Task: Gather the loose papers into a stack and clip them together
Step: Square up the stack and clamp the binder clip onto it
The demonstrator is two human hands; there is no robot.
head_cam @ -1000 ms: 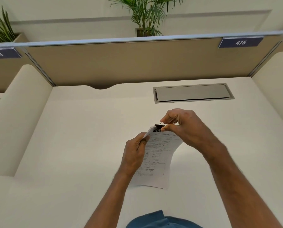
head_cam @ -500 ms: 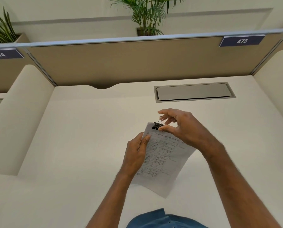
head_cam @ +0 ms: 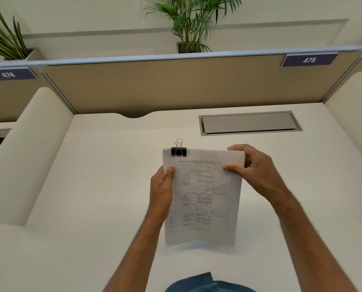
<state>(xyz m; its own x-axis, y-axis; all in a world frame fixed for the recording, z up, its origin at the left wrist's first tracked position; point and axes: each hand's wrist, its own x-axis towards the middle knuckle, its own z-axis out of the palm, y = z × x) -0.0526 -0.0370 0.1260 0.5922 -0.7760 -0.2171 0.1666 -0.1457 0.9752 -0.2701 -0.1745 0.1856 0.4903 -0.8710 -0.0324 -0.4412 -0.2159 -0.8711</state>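
A stack of printed papers with table grids is held upright above the cream desk, facing me. A black binder clip with silver wire handles is clamped on the stack's top left corner. My left hand grips the left edge of the papers, thumb on the front. My right hand pinches the top right corner between thumb and fingers. The lower edge of the stack hangs free just above the desk.
A grey cable hatch is set into the desk at the back right. Beige partition panels and rounded side dividers enclose the desk. Potted plants stand behind the partition.
My right hand let go of the binder clip and moved to the top right corner. The stack turned from tilted to upright, with the clip left clamped at the top left.
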